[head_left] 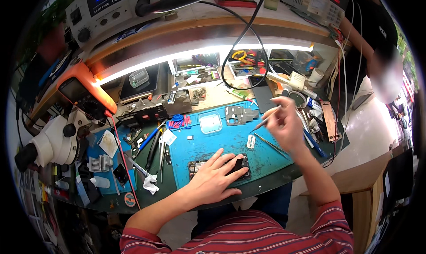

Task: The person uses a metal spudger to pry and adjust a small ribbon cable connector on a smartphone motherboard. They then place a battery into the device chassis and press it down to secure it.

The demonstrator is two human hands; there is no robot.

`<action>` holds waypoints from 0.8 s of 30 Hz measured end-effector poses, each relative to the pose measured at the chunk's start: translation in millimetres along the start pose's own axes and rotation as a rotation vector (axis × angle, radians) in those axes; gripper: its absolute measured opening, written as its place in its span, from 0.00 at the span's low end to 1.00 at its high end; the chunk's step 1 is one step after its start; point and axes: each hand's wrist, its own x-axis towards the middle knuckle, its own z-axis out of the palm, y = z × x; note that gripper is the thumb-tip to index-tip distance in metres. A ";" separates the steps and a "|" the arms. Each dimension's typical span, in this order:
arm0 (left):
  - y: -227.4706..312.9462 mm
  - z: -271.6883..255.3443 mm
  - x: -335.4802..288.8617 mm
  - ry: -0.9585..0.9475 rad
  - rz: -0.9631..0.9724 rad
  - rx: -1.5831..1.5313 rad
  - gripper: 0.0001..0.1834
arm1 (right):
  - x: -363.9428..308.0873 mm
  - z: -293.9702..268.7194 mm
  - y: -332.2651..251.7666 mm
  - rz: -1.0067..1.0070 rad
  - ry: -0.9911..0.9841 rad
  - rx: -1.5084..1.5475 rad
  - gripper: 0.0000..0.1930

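Observation:
My left hand (213, 176) lies with its fingers spread over a phone (193, 167) whose inner parts are exposed, steadying it on the blue mat (184, 148). Part of the phone is hidden under the palm and fingers. Raised above the mat's right side, my right hand (286, 126) grips a slim pointed tool (262, 125) like a pen, its tip slanting down to the left. Below that tip lies a small pale slotted piece (251, 141), beside a pair of tweezers (272, 146). A grey phone inner plate (239, 115) rests farther back.
Behind the phone stands a clear square box (210, 123). At left are an orange multimeter (87, 94), a white microscope (55, 141) and several hand tools. A black cable (222, 72) hangs in a loop over the bench. Another person (372, 41) stands at the right.

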 end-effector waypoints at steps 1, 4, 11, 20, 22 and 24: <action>0.1 -1.0 0.6 -0.023 -0.005 -0.002 0.36 | -6.6 16.0 -1.8 -0.071 -0.029 -0.006 0.22; 1.1 -3.5 1.1 -0.066 -0.020 -0.009 0.36 | -8.2 42.4 6.9 -0.239 -0.164 -0.162 0.23; -0.1 -2.1 -0.7 -0.014 -0.026 -0.013 0.36 | 28.7 67.1 1.4 -0.228 -0.054 0.015 0.21; 0.5 -1.1 1.2 -0.025 -0.035 -0.024 0.36 | 37.0 82.1 24.9 -0.305 -0.080 -0.052 0.23; 0.9 -1.5 1.2 -0.030 -0.040 -0.028 0.36 | 36.3 81.3 27.1 -0.302 -0.096 -0.042 0.23; 1.0 -1.9 1.2 -0.036 -0.044 -0.030 0.36 | 36.8 82.5 27.6 -0.300 -0.099 -0.040 0.23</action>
